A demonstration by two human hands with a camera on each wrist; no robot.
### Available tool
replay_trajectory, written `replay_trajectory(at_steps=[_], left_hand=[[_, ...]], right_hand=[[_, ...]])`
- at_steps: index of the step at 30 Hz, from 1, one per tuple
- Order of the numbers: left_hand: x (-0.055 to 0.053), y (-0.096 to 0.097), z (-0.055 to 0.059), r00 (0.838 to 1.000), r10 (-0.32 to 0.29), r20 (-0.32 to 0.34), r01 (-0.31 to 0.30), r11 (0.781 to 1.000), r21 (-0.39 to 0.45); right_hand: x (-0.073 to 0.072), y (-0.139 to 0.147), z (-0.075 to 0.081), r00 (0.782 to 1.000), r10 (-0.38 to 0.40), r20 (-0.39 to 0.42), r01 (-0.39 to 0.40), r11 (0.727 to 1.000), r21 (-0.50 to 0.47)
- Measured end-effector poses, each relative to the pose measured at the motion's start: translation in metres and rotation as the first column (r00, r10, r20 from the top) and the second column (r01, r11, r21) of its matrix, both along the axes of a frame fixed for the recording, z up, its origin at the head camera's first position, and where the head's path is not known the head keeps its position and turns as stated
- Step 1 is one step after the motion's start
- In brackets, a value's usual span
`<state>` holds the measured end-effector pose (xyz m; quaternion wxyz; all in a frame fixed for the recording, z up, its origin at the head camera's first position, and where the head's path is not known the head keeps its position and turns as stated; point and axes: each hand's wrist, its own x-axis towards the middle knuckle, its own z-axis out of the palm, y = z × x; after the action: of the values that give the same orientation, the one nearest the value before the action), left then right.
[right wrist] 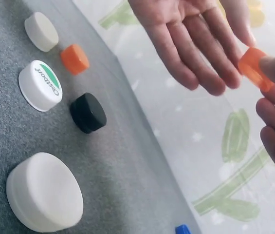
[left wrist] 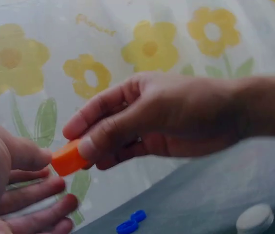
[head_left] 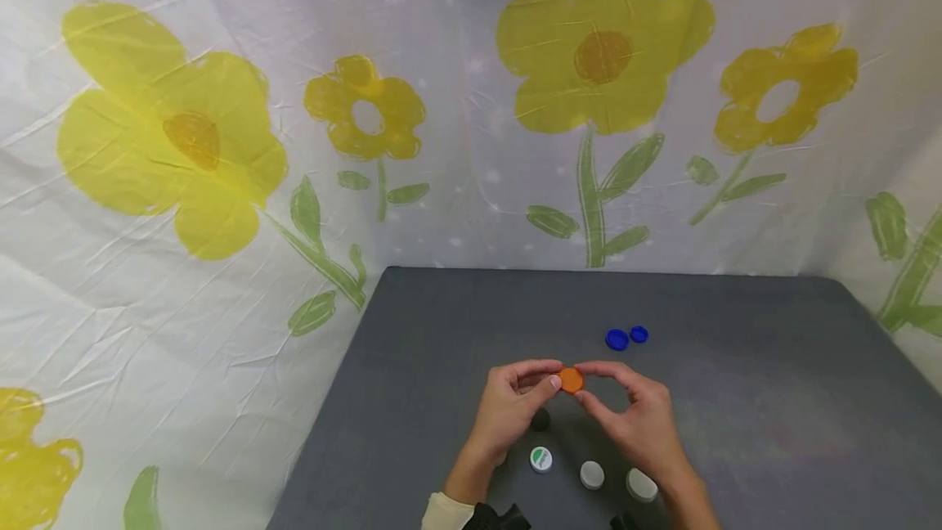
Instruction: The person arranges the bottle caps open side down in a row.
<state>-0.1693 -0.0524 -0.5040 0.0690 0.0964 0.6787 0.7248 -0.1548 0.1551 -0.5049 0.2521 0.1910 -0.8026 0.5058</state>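
Note:
An orange bottle cap (head_left: pixel 571 380) is held in the air above the table, between both hands. My left hand (head_left: pixel 508 403) pinches its left side with thumb and index finger. My right hand (head_left: pixel 648 424) grips the opposite side with thumb and index finger. In the right wrist view, the other fingers of the left hand (right wrist: pixel 195 53) are stretched out, palm showing. Below the hands lie a black cap (right wrist: pixel 88 113), a white cap with a green mark and lettering (right wrist: pixel 41 86), a large white cap (right wrist: pixel 45 192), a smaller white cap (right wrist: pixel 41 31) and another orange cap (right wrist: pixel 75 58).
Two blue caps (head_left: pixel 617 339) lie side by side on the grey table (head_left: pixel 456 309), beyond the hands. A pale curtain (head_left: pixel 456 211) printed with yellow flowers hangs behind the table and along its left side.

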Motion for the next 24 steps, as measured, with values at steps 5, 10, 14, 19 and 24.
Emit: replay_trajectory(at_steps=[5, 10, 14, 19, 24], left_hand=[[0.0, 0.004, -0.003, 0.975, 0.009, -0.221, -0.028, 0.996, -0.081], [-0.005, 0.011, -0.005, 0.919, -0.017, -0.395, -0.059, 0.982, -0.178], [-0.007, 0.015, -0.005, 0.869, -0.018, -0.495, -0.137, 0.952, -0.275], [-0.008, 0.017, -0.007, 0.842, -0.065, -0.536, -0.165, 0.915, -0.369], [-0.01, 0.019, -0.013, 0.83, -0.143, -0.539, -0.166, 0.859, -0.484]], right_hand=[[0.003, 0.004, 0.001, 0.994, 0.0, 0.112, 0.005, 0.999, -0.049], [0.003, 0.01, 0.002, 0.987, 0.012, 0.161, 0.001, 0.997, -0.08], [0.002, 0.014, 0.001, 0.989, -0.054, 0.136, 0.054, 0.999, 0.009], [0.002, 0.018, -0.003, 0.989, -0.102, 0.104, 0.091, 0.99, 0.104], [0.003, 0.021, -0.008, 0.986, -0.132, 0.103, 0.107, 0.971, 0.213]])
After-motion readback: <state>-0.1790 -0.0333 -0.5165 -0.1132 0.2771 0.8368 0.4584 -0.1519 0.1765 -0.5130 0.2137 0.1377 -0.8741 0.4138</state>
